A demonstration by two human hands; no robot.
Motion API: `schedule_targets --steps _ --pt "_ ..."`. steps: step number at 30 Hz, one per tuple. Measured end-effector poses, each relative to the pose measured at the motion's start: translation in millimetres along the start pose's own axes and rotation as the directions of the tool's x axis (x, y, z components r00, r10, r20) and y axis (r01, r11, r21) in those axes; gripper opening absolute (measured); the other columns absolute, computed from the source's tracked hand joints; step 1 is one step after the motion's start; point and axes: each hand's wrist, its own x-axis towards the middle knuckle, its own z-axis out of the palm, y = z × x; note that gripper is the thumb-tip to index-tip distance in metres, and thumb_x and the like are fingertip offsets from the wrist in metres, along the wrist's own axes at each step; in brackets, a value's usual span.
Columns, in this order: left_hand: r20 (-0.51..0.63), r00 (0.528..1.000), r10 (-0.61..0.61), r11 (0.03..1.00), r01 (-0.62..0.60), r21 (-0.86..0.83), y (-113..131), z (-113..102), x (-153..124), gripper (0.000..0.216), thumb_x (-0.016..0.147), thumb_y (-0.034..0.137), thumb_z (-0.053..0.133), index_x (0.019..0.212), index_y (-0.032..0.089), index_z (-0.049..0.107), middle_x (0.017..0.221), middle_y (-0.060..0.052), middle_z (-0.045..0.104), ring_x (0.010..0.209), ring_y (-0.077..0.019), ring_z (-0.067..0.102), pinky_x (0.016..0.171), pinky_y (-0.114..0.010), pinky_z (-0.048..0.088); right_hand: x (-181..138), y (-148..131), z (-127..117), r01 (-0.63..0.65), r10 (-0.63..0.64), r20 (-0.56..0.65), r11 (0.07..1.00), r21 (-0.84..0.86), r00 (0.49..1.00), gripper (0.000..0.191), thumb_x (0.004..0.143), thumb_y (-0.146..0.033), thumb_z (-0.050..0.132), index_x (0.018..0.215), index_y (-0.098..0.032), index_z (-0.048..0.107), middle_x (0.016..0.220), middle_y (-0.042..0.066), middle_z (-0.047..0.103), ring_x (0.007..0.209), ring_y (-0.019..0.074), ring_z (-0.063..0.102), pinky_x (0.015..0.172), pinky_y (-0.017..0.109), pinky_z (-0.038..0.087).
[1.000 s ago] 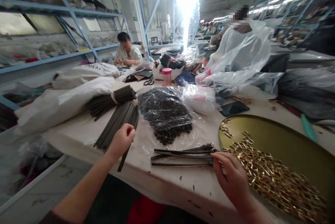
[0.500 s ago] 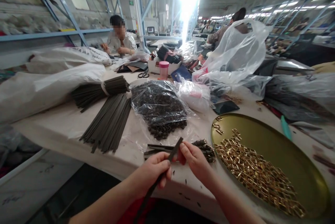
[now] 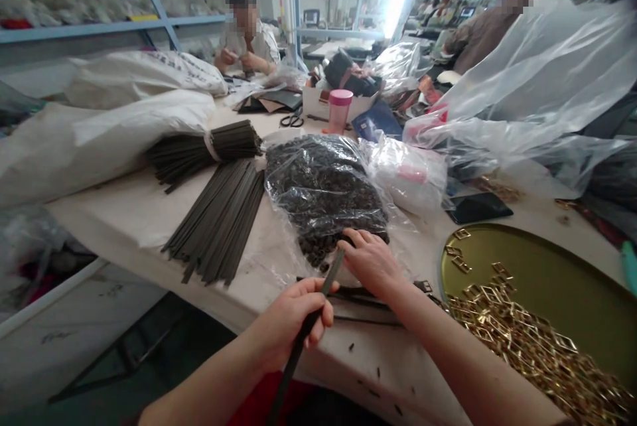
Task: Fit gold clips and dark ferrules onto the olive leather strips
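My left hand (image 3: 293,316) is closed around a thin dark strip (image 3: 318,303) that slants up to the right. My right hand (image 3: 371,260) reaches over the heap of small dark parts (image 3: 318,257) spilling from a clear plastic bag (image 3: 323,190); its fingers curl down onto the parts, and I cannot see what they pinch. A few finished strips (image 3: 363,296) lie on the table under my right wrist. Loose dark strips (image 3: 221,220) lie fanned out to the left, behind them a tied bundle of strips (image 3: 204,150).
A gold round tray (image 3: 547,280) with several brass buckles (image 3: 537,346) sits at the right. A black phone (image 3: 478,207), pink cup (image 3: 340,111), scissors (image 3: 292,121) and plastic bags lie further back. White sacks (image 3: 99,134) fill the left. Two people work at the far end.
My right hand let go of the strip's upper end and moved forward to the heap of dark parts. My left hand keeps hold of the strip. The view shifted left.
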Motion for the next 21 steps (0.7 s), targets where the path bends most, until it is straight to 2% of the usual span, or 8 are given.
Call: schedule_targets --steps 4,10,13,15,17,18,20,21 --pt "0.017 0.999 -0.029 0.999 0.029 -0.022 -3.8 0.7 5.2 0.026 0.072 0.017 0.047 0.097 0.014 0.05 0.053 0.006 0.053 0.031 -0.0021 0.033 0.03 -0.013 0.024 -16.3 20.7 4.3 -0.05 0.05 -0.007 0.998 -0.042 0.999 0.028 0.082 -0.015 0.05 0.109 -0.019 0.056 0.113 0.011 0.056 0.093 0.0245 0.051 0.077 0.034 0.039" --pt "0.003 1.0 -0.023 1.0 0.023 0.001 -6.6 10.0 -1.8 0.022 0.073 0.02 0.047 0.094 0.014 0.051 0.053 0.006 0.052 0.031 -0.0019 0.034 0.03 -0.013 0.023 -23.2 23.1 -4.1 -0.112 0.116 -0.115 0.993 0.037 0.987 0.017 0.086 -0.024 0.046 0.088 -0.019 0.062 0.091 0.008 0.063 0.085 0.0212 0.054 0.076 0.032 0.037" --pt "0.004 1.0 -0.017 1.0 0.017 0.027 -7.9 15.2 -9.8 0.022 0.074 0.021 0.047 0.095 0.014 0.051 0.053 0.006 0.053 0.031 -0.0018 0.035 0.03 -0.013 0.02 -26.5 21.9 -9.1 -0.23 0.256 -0.187 0.961 0.151 0.948 0.019 0.086 -0.022 0.043 0.081 -0.018 0.061 0.079 0.008 0.063 0.075 0.02 0.055 0.068 0.03 0.038" --pt "0.02 1.0 -0.012 0.999 0.011 0.051 -9.1 19.0 -14.0 0.022 0.075 0.022 0.047 0.095 0.014 0.051 0.052 0.006 0.053 0.03 -0.0018 0.035 0.03 -0.013 0.019 -31.9 21.3 -13.0 -0.31 0.394 -0.223 0.89 0.334 0.892 0.014 0.083 -0.022 0.046 0.085 -0.017 0.059 0.077 0.007 0.062 0.071 0.0197 0.055 0.065 0.03 0.039" --pt "0.04 0.999 -0.002 0.997 -0.002 0.081 -9.9 23.2 -16.4 0.022 0.077 0.025 0.046 0.096 0.014 0.051 0.051 0.006 0.052 0.03 -0.0017 0.035 0.03 -0.013 0.019 -40.7 18.8 -19.1 -0.338 0.539 -0.177 0.717 0.609 0.824 0.018 0.079 -0.023 0.049 0.093 -0.016 0.057 0.076 0.005 0.06 0.068 0.0182 0.055 0.063 0.03 0.04" --pt "0.048 0.999 0.006 0.995 -0.011 0.1 -10.1 25.4 -17.0 0.023 0.078 0.026 0.046 0.096 0.013 0.051 0.05 0.006 0.052 0.03 -0.0017 0.035 0.03 -0.013 0.019 -46.2 16.1 -23.2 -0.335 0.6 -0.093 0.561 0.757 0.795 0.02 0.077 -0.024 0.049 0.094 -0.016 0.056 0.075 0.004 0.059 0.065 0.017 0.054 0.061 0.029 0.041" --pt "0.068 0.997 0.026 0.989 -0.036 0.142 -9.9 29.6 -17.5 0.024 0.078 0.028 0.046 0.097 0.014 0.05 0.049 0.007 0.052 0.03 -0.002 0.035 0.03 -0.013 0.019 -59.1 7.5 -32.7 -0.299 0.619 0.172 0.106 0.948 0.766 0.018 0.074 -0.027 0.051 0.088 -0.018 0.056 0.072 0.001 0.056 0.061 0.0142 0.054 0.055 0.027 0.042" --pt "0.079 0.996 0.035 0.985 -0.047 0.165 -9.6 31.6 -17.8 0.026 0.079 0.029 0.046 0.099 0.014 0.049 0.049 0.007 0.052 0.029 -0.0023 0.035 0.03 -0.013 0.019 -66.0 1.8 -37.6 -0.275 0.569 0.305 -0.141 0.951 0.764 0.017 0.072 -0.029 0.053 0.084 -0.018 0.056 0.072 0.0 0.055 0.06 0.013 0.053 0.052 0.025 0.042"
